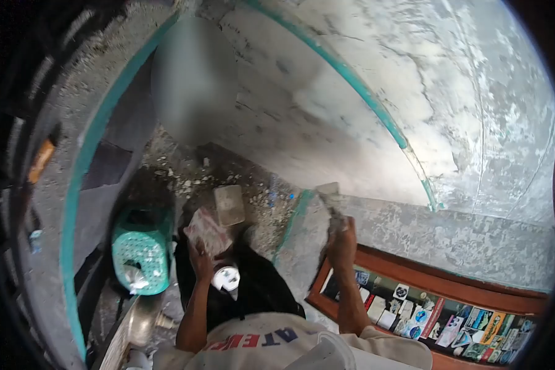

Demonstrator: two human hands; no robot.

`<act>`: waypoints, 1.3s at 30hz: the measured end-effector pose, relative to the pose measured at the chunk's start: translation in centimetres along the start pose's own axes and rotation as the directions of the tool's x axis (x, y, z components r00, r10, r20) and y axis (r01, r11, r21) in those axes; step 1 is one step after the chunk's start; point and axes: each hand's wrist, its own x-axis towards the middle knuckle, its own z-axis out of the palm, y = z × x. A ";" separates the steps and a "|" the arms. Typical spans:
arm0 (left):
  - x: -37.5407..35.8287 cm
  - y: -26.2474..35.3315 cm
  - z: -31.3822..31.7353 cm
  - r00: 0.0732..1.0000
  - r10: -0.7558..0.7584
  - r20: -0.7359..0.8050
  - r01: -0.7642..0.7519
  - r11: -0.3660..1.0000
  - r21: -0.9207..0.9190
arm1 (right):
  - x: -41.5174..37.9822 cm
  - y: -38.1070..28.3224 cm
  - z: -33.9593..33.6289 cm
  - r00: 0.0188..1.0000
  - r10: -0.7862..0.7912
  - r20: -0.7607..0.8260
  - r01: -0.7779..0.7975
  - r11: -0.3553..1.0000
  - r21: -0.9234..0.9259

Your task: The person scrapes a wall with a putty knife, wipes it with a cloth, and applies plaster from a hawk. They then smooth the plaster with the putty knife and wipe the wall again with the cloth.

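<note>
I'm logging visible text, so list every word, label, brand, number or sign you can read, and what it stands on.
"ATE", apparently, on the shirt; its other letters are too distorted to tell.
Printed pieces in the wooden frame: too small and blurred to read.
No other text is legible.

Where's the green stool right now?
In the head view, the green stool is at lower left, to the left of the person's left hand.
</note>
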 end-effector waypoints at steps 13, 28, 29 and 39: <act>-1.7 -19.4 9.9 0.972 -0.221 -0.078 0.228 0.969 0.100 | 22.4 -10.6 4.6 0.429 -0.827 -0.364 0.652 0.562 -0.510; -1.6 -17.5 12.7 0.982 -0.143 -0.126 0.130 0.986 -0.107 | 19.4 -3.3 1.2 0.535 -0.748 -0.392 0.313 0.607 -0.730; -1.6 -17.4 12.7 0.981 -0.155 -0.117 0.138 0.981 -0.140 | 18.5 -1.1 1.0 0.525 -0.749 -0.404 0.288 0.604 -0.743; -2.0 -20.9 13.2 0.979 -0.178 -0.103 0.160 0.974 -0.162 | 11.1 4.8 1.3 0.667 -0.655 -0.355 0.291 0.668 -0.685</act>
